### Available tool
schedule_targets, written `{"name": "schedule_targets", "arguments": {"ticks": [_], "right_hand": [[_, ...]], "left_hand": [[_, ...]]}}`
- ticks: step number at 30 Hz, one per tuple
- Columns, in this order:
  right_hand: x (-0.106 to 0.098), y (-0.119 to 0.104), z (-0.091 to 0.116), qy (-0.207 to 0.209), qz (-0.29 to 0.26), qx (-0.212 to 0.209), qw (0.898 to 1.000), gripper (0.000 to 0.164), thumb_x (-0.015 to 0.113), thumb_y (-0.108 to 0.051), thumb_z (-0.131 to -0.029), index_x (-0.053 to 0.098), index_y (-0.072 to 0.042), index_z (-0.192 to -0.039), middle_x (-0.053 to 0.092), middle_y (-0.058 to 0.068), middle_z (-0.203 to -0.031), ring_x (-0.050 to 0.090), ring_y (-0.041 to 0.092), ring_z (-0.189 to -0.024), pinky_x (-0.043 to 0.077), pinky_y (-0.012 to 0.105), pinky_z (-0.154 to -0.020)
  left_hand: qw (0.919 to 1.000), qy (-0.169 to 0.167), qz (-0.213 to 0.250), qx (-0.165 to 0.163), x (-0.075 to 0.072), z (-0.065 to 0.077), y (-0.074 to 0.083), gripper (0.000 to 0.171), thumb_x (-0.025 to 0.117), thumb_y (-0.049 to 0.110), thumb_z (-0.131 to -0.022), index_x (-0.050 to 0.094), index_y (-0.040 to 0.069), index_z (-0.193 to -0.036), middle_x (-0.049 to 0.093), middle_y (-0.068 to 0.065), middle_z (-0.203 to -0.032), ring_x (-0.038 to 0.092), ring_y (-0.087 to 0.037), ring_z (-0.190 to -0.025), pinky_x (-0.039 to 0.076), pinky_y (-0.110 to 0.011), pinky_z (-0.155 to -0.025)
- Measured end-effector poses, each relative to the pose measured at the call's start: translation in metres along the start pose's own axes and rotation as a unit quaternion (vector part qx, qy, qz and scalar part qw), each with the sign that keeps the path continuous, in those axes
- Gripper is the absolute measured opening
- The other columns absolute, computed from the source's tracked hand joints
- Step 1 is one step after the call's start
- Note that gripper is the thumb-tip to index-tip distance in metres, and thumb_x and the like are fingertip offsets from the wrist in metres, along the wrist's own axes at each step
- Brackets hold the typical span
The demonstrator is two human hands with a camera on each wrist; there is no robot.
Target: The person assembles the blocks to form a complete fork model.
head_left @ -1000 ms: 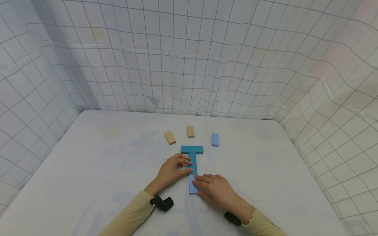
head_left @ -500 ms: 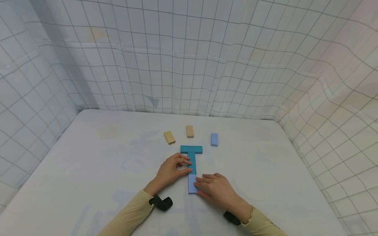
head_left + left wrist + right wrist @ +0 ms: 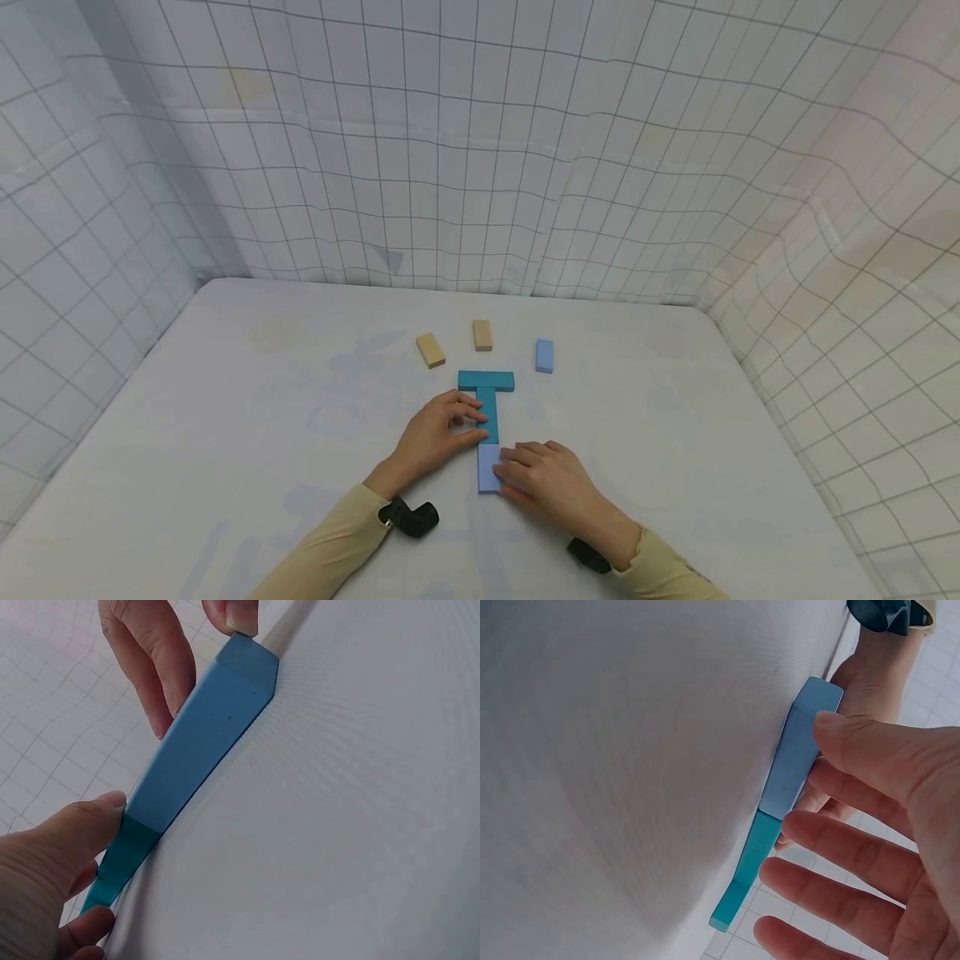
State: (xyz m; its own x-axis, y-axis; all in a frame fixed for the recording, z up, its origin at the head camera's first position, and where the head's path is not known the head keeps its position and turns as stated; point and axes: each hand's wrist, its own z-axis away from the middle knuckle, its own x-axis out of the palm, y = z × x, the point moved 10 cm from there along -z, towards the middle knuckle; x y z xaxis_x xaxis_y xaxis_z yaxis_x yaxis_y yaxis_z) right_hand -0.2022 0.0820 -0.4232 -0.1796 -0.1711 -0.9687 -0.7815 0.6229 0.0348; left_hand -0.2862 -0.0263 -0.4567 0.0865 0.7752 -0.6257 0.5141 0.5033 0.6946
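In the head view, a teal block extends toward me from a teal crossbar block, making a T. A light blue block continues the stem end to end. My left hand touches the teal stem block from the left, its thumb near the joint with the blue one. From the right, my right hand touches the light blue block. The right wrist view shows that thumb at the block's near end, with the other fingers spread loosely along the row.
Beyond the T, two tan blocks, one angled and one straighter, lie on the white tabletop. Another light blue block lies farther right. White grid-patterned curtains surround the table's back and sides.
The right hand's fingertips have shifted slightly right, from over the light blue block's top to its right edge. The left hand and blocks hold their places.
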Motion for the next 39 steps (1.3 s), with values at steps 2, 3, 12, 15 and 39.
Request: {"name": "schedule_targets", "arguments": {"ticks": [2, 3, 12, 15, 39], "right_hand": [[0.000, 0.000, 0.000, 0.001, 0.000, 0.001, 1.000, 0.023, 0.071, -0.035, -0.086, 0.074, -0.021, -0.105, 0.067, -0.002, -0.109, 0.062, 0.017, -0.100, 0.051, 0.041, -0.078], [0.000, 0.000, 0.000, 0.000, 0.000, 0.002, 1.000, 0.023, 0.071, -0.035, -0.086, 0.074, -0.021, -0.104, 0.067, -0.002, -0.108, 0.062, 0.016, -0.099, 0.051, 0.040, -0.078], [-0.002, 0.001, 0.000, 0.011, 0.001, 0.001, 1.000, 0.022, 0.072, -0.034, -0.084, 0.075, -0.021, -0.102, 0.068, -0.003, -0.102, 0.062, 0.014, -0.094, 0.051, 0.037, -0.076], [-0.002, 0.001, 0.000, 0.018, 0.001, -0.001, 1.000, 0.022, 0.072, -0.034, -0.084, 0.075, -0.021, -0.102, 0.068, -0.004, -0.100, 0.062, 0.014, -0.093, 0.051, 0.036, -0.075], [-0.002, 0.001, 0.002, 0.008, -0.002, -0.010, 1.000, 0.024, 0.070, -0.034, -0.086, 0.074, -0.020, -0.106, 0.068, -0.004, -0.097, 0.063, 0.013, -0.089, 0.051, 0.033, -0.074]], "left_hand": [[0.9998, 0.001, -0.013, 0.015, 0.000, 0.000, 0.003, 0.019, 0.077, 0.028, -0.081, 0.075, 0.018, -0.097, 0.061, 0.004, -0.112, 0.054, -0.012, -0.103, 0.047, -0.034, -0.084], [0.9995, 0.002, -0.018, 0.026, -0.001, 0.000, 0.006, 0.019, 0.077, 0.027, -0.081, 0.075, 0.018, -0.097, 0.061, 0.003, -0.113, 0.053, -0.013, -0.105, 0.046, -0.035, -0.086], [0.9951, -0.006, -0.027, 0.095, 0.001, 0.002, 0.020, 0.008, 0.072, 0.024, -0.086, 0.074, 0.016, -0.087, 0.060, 0.003, -0.110, 0.050, -0.015, -0.109, 0.043, -0.033, -0.092], [0.9906, 0.003, -0.030, 0.133, 0.000, 0.003, 0.029, 0.005, 0.073, 0.019, -0.085, 0.073, 0.014, -0.085, 0.061, 0.002, -0.104, 0.054, -0.016, -0.107, 0.044, -0.032, -0.092], [0.9832, -0.136, -0.043, 0.114, 0.014, 0.011, 0.017, 0.056, 0.068, 0.059, -0.078, 0.066, 0.023, -0.120, 0.049, 0.002, -0.128, 0.038, -0.014, -0.125, 0.036, -0.037, -0.101]]}}
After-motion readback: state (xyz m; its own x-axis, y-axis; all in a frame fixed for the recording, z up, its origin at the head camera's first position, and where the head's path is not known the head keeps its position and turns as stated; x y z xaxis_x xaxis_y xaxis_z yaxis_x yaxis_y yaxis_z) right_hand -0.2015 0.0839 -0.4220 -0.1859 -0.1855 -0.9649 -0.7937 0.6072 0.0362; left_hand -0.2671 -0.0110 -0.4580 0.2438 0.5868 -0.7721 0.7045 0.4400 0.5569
